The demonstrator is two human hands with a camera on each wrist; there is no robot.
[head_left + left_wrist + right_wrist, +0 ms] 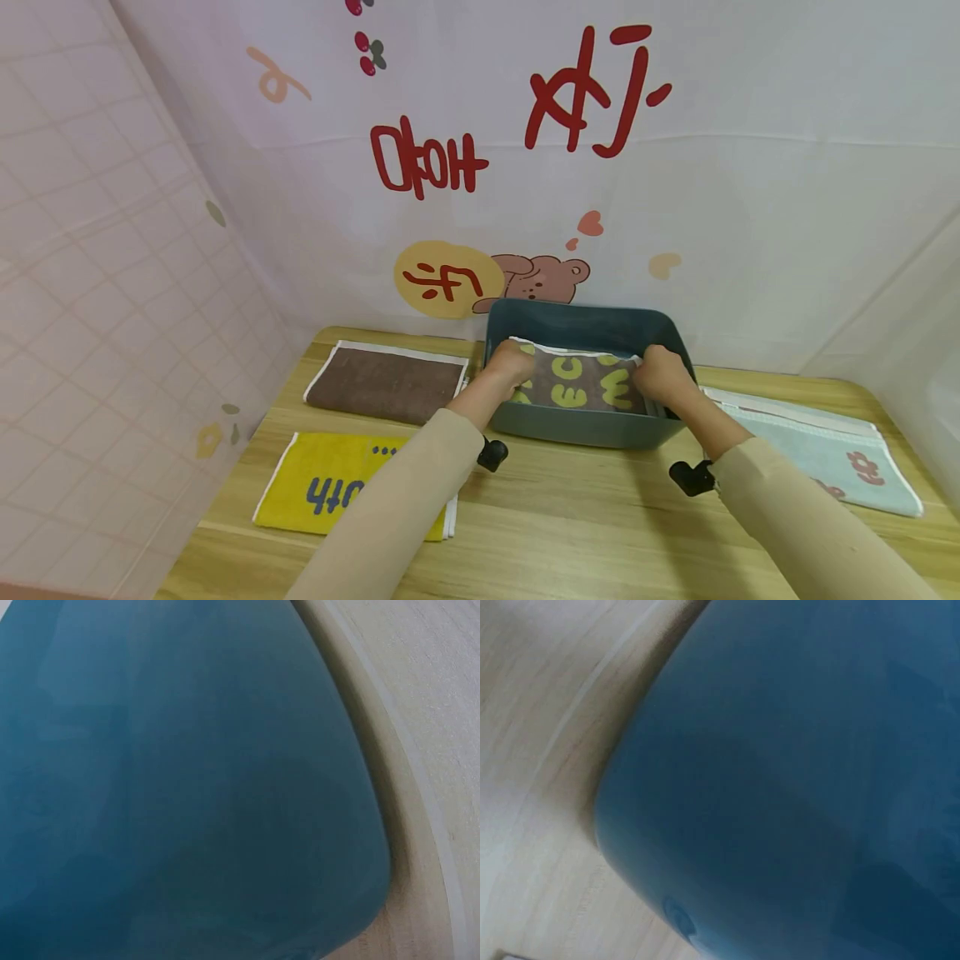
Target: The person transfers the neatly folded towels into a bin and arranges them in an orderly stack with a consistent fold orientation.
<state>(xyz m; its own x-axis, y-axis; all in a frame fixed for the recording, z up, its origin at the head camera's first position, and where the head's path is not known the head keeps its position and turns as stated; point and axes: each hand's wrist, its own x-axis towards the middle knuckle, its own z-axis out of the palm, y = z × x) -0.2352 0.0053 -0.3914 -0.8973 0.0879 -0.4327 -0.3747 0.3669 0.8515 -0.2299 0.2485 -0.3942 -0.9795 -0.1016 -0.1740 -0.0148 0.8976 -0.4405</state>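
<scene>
A folded brown towel (579, 385) with yellow-green letters and a white edge lies inside a dark teal plastic bin (585, 429). My left hand (512, 365) grips the towel's left end, and my right hand (663, 375) holds its right end; both reach in over the front rim. The fingertips are hidden behind the hands and the towel. In the left wrist view the bin's outer wall (195, 765) fills most of the picture. The right wrist view likewise shows mostly the bin's wall (765, 772), with neither hand visible there.
Left of the bin lies a folded plain brown towel (386, 383), and nearer me a yellow towel (300, 483) partly covered by my left sleeve. A light blue towel (810, 454) lies on the right. The wooden table (570, 525) meets a printed white backdrop (735, 225) behind.
</scene>
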